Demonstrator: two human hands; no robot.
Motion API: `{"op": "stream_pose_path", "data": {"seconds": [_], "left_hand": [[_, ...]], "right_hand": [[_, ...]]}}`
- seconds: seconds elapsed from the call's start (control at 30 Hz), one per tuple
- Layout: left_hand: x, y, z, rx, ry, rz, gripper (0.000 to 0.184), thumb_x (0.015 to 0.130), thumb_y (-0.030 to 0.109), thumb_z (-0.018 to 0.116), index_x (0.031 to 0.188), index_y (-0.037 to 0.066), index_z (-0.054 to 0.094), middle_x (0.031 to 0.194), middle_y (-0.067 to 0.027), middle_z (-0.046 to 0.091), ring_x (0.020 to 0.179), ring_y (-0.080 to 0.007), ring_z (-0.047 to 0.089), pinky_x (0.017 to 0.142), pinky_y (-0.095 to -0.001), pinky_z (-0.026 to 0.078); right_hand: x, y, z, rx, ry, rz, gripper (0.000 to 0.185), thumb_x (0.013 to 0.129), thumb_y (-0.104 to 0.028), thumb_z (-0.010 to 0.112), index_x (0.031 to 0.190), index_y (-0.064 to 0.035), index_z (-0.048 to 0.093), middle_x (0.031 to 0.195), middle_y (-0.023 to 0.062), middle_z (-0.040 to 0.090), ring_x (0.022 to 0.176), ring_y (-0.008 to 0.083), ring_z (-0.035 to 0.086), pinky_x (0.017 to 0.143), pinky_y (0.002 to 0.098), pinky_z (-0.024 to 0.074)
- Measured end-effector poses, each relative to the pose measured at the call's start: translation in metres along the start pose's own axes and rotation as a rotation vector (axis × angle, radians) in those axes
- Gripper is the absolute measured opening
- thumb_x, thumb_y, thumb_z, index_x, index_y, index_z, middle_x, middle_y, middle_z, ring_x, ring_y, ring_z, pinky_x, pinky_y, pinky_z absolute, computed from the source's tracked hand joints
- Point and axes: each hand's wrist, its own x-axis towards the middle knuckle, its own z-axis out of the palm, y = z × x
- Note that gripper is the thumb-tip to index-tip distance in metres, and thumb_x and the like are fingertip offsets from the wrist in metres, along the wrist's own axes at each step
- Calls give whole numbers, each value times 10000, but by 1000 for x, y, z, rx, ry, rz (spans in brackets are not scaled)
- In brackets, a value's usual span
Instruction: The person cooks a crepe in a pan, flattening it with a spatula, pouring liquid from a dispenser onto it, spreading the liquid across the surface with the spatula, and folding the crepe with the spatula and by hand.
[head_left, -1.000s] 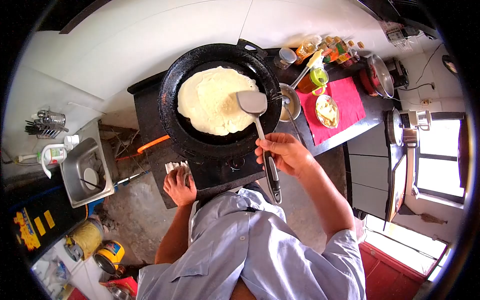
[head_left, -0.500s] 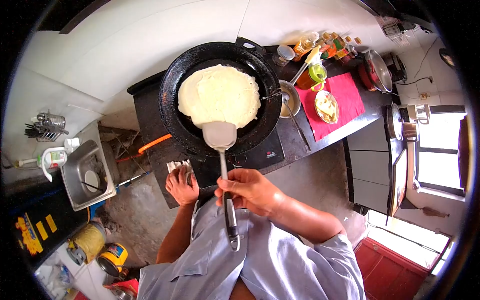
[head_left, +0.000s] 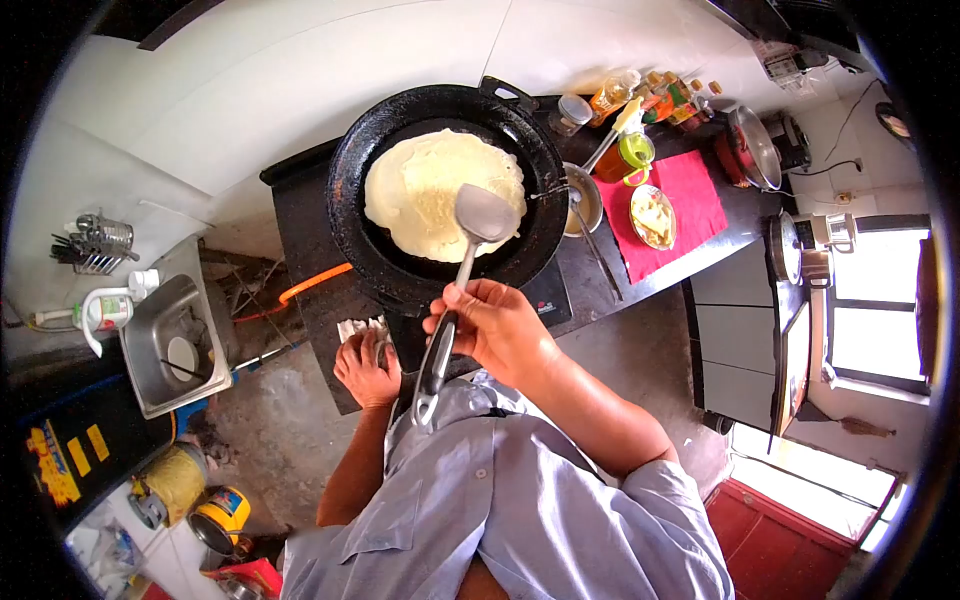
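My right hand (head_left: pixel 490 327) is closed around the black-and-grey handle of a metal spatula (head_left: pixel 487 213). The spatula's broad blade lies over the lower right part of a pale, thin pancake (head_left: pixel 420 190); whether it presses on it I cannot tell. Spread across the bottom of a large black wok (head_left: pixel 345 165), the pancake has an uneven rim. At the counter's front edge, left of the wok, my left hand (head_left: pixel 368 373) is curled on a crumpled whitish cloth (head_left: pixel 362 327), with part of the cloth showing past the fingers.
Right of the wok stand a bowl (head_left: pixel 587 215) with a ladle across it and a plate of food (head_left: pixel 654 218) on a red cloth (head_left: pixel 690 205). Several bottles (head_left: pixel 612 97) line the wall. An orange hose (head_left: pixel 315 282) runs left of the counter, toward a steel sink (head_left: pixel 170 345).
The spatula blade has moved from the pancake's near edge up and right onto its surface, and its handle now slants more. My left hand stays on the cloth.
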Motion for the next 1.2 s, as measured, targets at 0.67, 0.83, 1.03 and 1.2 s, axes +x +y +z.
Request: {"op": "stream_pose_path", "data": {"seconds": [0.67, 0.83, 1.03, 1.2], "left_hand": [[12, 10, -8, -58, -59, -7, 491, 892, 456, 691, 1226, 102, 626, 1195, -134, 589, 1202, -347, 562, 1015, -507, 437], [3, 3, 0, 22, -34, 12, 536, 899, 469, 677, 1298, 115, 623, 1323, -168, 558, 1277, -380, 529, 1062, -542, 399], [-2, -2, 5, 46, -31, -3, 595, 908, 485, 659, 1385, 132, 620, 1477, -209, 520, 1367, -421, 489, 1119, -585, 353], [-4, -3, 6, 54, -11, 9, 546, 932, 471, 636, 1353, 123, 630, 1435, -212, 540, 1330, -443, 494, 1081, -594, 373]], "right_hand": [[28, 80, 65, 252, 48, 14, 199, 1023, -86, 671, 1072, 43, 527, 975, 149, 665, 901, 258, 711, 818, 406, 629], [35, 86, 88, 227, -19, 79, 224, 1023, -102, 677, 1091, 40, 518, 984, 155, 664, 892, 284, 719, 777, 423, 652], [33, 72, 81, 294, -1, -54, 152, 1015, -70, 675, 1041, 26, 560, 957, 137, 675, 887, 286, 727, 805, 415, 646], [40, 37, 45, 189, 57, -119, 116, 1061, -103, 607, 1050, 12, 599, 1017, 109, 679, 1025, 283, 719, 886, 439, 636]]}}
